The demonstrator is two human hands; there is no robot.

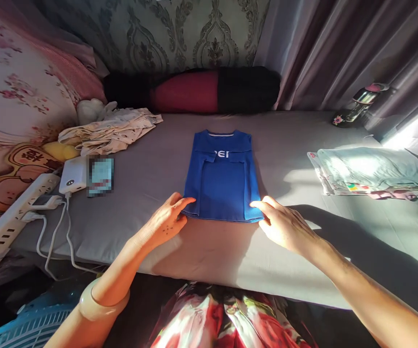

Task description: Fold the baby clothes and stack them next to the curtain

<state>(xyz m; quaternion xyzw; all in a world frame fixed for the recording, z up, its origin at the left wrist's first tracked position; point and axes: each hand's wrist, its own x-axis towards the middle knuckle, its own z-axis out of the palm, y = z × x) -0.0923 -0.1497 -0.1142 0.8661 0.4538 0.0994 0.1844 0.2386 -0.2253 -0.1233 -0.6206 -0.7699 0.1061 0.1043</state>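
Note:
A blue shirt (223, 179) with white lettering lies folded into a narrow rectangle on the grey mattress (158, 169), collar away from me. My left hand (167, 220) pinches the shirt's near left corner. My right hand (284, 224) pinches the near right corner, thumb and fingers closed on the hem. Both hands rest low on the mattress at the shirt's near edge.
Folded pale garments (371, 171) lie at the right in sunlight. A heap of cream clothes (110, 130) sits at the left, with a white power bank (73, 176), a power strip (16, 208) and cables. A red and black bolster (194, 91) lies along the wall. A bottle (363, 99) stands far right.

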